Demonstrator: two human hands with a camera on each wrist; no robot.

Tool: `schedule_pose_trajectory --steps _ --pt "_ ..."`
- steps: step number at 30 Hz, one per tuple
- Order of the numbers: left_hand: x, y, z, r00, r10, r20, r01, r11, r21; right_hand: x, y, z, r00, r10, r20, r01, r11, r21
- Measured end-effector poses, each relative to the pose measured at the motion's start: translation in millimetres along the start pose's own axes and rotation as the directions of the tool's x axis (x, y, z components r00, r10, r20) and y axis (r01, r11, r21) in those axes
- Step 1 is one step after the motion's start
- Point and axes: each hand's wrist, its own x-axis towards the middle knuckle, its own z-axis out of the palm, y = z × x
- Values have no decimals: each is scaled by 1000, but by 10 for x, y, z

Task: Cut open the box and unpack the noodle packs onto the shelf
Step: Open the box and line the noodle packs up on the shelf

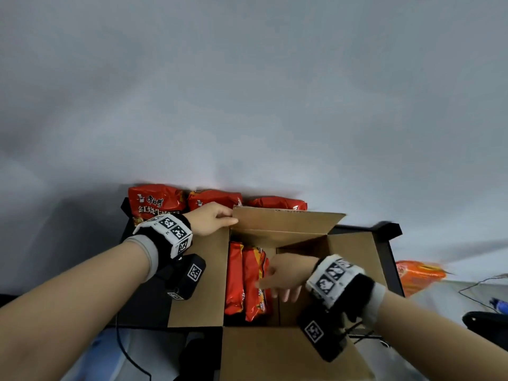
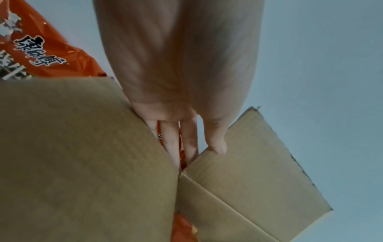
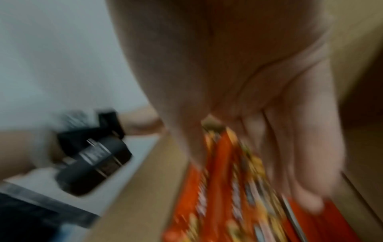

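Observation:
An open cardboard box [image 1: 275, 353] stands on a black shelf, its flaps spread. Two red noodle packs [image 1: 247, 281] stand on edge in the box's left side. Behind the box, three more red packs [image 1: 156, 200] lie on the shelf against the wall. My left hand [image 1: 217, 218] pinches the left corner of the rear flap [image 2: 259, 163], thumb in front and fingers behind. My right hand [image 1: 277, 279] reaches into the box with fingers spread, right beside the packs [image 3: 238, 188]. The right wrist view is blurred, and whether the fingers touch a pack is unclear.
The black shelf frame [image 1: 390, 254] runs along the box's right side. An orange pack [image 1: 417, 276] lies to the right beyond it, with a thin black cable [image 1: 478, 287] and a dark object [image 1: 486, 323] nearby. A grey wall rises behind the shelf.

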Motion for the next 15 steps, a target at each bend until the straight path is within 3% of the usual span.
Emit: schedule_pose_trajectory --steps 3,8,15 --pt "55 -26 45 999 -34 -39 31 998 -58 318 -52 169 991 93 -100 -96 995 -30" --pt "77 18 53 993 -48 -108 53 998 38 518 -124 232 969 159 -190 -157 987 22" --pt "67 -28 76 998 -3 -55 3 1000 3 403 423 110 919 225 -323 -217 974 60"
